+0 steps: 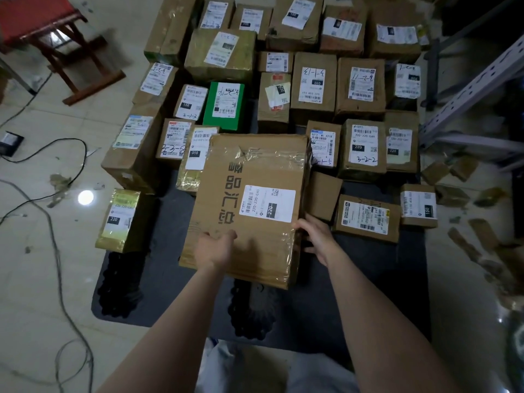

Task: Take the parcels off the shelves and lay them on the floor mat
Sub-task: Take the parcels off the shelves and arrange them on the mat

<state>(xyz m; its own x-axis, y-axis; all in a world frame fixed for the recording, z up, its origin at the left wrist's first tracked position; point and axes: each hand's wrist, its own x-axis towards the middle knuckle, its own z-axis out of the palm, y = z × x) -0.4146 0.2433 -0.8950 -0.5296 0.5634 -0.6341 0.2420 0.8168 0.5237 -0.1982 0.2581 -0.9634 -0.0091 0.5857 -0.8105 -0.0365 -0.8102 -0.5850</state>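
A: Checking hands on big cardboard parcel [249, 199]?
B: Gripped at near edge by left hand [214, 248], thumb on top; clasped at near right corner by right hand [314, 236].
A: Located where?
B: Over dark floor mat [368, 279], just before rows of labelled parcels [363, 146], green box [224, 106] behind. Resting or lifted: cannot tell.

Parcels [310, 89] lie in rows on mat [368, 268], shelving [470, 89] right.
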